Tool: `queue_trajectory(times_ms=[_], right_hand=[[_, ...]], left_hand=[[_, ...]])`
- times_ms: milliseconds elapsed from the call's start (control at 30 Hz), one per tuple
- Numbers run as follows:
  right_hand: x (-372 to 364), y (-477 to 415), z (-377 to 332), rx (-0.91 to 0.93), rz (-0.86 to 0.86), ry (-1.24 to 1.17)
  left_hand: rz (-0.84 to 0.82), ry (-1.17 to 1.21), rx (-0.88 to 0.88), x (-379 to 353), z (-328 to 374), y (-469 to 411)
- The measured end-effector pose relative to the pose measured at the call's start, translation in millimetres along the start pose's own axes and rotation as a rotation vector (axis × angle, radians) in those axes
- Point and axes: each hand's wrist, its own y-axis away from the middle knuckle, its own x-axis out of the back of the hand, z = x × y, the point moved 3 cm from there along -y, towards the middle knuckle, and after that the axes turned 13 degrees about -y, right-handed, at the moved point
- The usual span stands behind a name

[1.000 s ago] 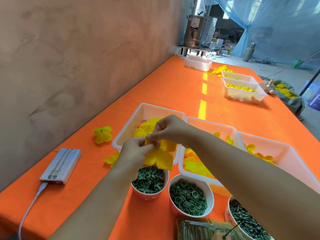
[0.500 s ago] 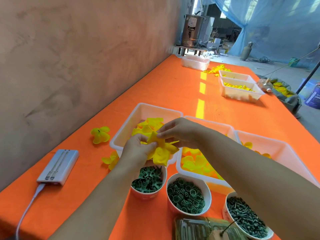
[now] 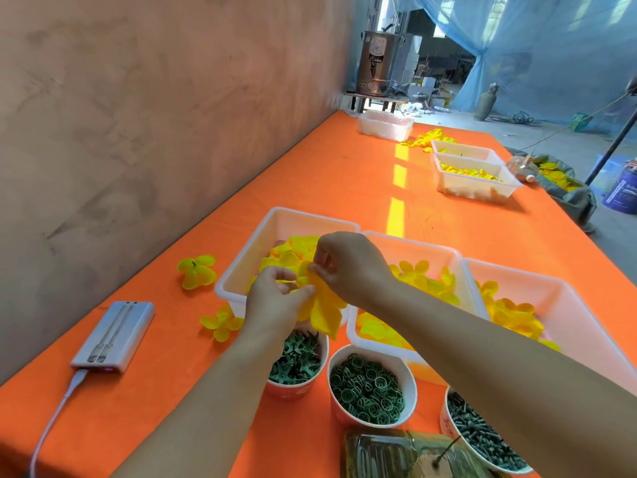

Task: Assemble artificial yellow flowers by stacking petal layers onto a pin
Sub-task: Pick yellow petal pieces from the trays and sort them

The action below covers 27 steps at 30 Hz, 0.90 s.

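While both hands have kept their place over the near white tray [image 3: 238, 281] in the middle of the frame, the head view shows a small shift within the grip. The right hand [image 3: 350, 267], which half a second ago had drawn slightly off to the right, is back against the left hand [image 3: 272, 301], its fingers pinching the upper edge of the yellow petal stack [image 3: 324, 313]. The left hand's fingers are curled round the stack's base and hold it, so the petals droop toward the lower right, above the cup of green star pieces [image 3: 296, 360] on the orange bench [image 3: 344, 181]. The stack, bunched between the hands half a second ago, now hangs open below them, which suggests a layer is being pressed home. The pin itself is hidden between the fingertips, so whether that layer is fully seated cannot be told. Judging by the loose petals left in the tray, more stacking remains.
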Motion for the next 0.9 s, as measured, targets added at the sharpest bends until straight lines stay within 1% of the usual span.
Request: queue_trajectory(times_ms=[100, 167, 200, 267, 333, 367, 400, 433, 467, 567, 600, 633, 733, 800, 900], right_hand=[[2.8, 2.0, -1.0, 0.074, 0.009, 0.044], [4.5, 5.6, -1.5, 0.13, 0.02, 0.088], [5.4, 9.6, -4.6, 0.182, 0.045, 0.107], [6.7, 19.4, -9.9, 0.353, 0.147, 0.154], [7.6, 29.4, -13.6, 0.561, 0.291, 0.158], [7.5, 32.4, -14.0, 0.637, 0.339, 0.144], [7.7, 33.6, -13.9, 0.671, 0.355, 0.114], [7.8, 33.3, -13.8, 0.659, 0.331, 0.065], [6.6, 32.4, -12.5, 0.597, 0.284, -0.012], [-2.0, 27.5, -5.9, 0.223, 0.092, -0.281], [-3.0, 25.1, -3.3, 0.153, 0.053, -0.326], [-2.6, 23.0, -2.7, 0.123, 0.014, -0.348], [-1.0, 23.0, -5.4, 0.13, -0.076, -0.365], [1.1, 26.0, -7.9, 0.135, -0.023, -0.424], [7.2, 27.4, -16.7, 0.111, 0.176, -0.628]], left_hand=[[-0.172, 0.305, 0.221, 0.1, -3.0, 1.1], [-0.315, 0.47, 0.317, -3.3, -3.2, 4.8], [-0.358, 0.535, 0.361, -5.2, -3.9, 6.9], [-0.391, 0.653, 0.462, -7.7, -5.5, 8.5], [-0.396, 0.721, 0.557, -8.2, -8.1, 8.8], [-0.396, 0.735, 0.591, -7.6, -9.8, 8.8], [-0.391, 0.747, 0.615, -6.7, -11.4, 8.8], [-0.384, 0.753, 0.626, -5.3, -13.2, 8.3], [-0.375, 0.741, 0.623, -3.8, -14.1, 7.5], [-0.35, 0.683, 0.578, -1.6, -11.7, 6.9], [-0.349, 0.664, 0.562, -1.3, -10.6, 6.7], [-0.355, 0.643, 0.542, -0.5, -9.7, 6.0], [-0.353, 0.602, 0.499, 4.1, -9.0, 0.4], [-0.347, 0.615, 0.519, 7.0, -10.2, -2.8], [-0.281, 0.635, 0.523, 12.6, -18.7, -8.5]])
